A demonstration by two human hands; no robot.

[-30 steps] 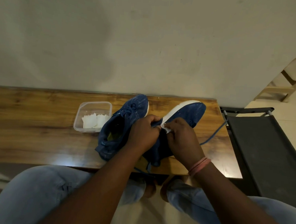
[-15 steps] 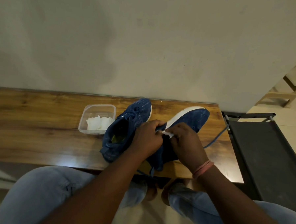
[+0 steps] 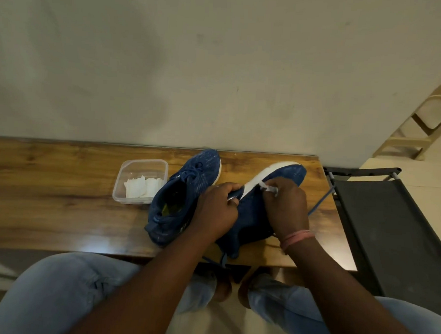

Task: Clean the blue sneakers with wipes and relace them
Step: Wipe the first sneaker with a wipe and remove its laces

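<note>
left hand (image 3: 218, 209) gripping the tipped sneaker (image 3: 256, 214) on the desk (image 3: 58, 209) | right hand (image 3: 285, 208) pinching a wipe (image 3: 269, 188) on its sole | I'm thinking the loose lace (image 3: 321, 201) is dangling off the edge, risking a snag, and the 2nd sneaker (image 3: 184, 195) is getting nudged

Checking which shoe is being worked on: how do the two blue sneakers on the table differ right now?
The left sneaker sits upright and untouched; the right sneaker is tipped on its side, white sole edge showing. The left one is laced; the right one has a loose lace trailing off the table. Only the right one is handled: the left hand holds it while the right hand pinches a wipe against it. Both are blue knit.
</note>
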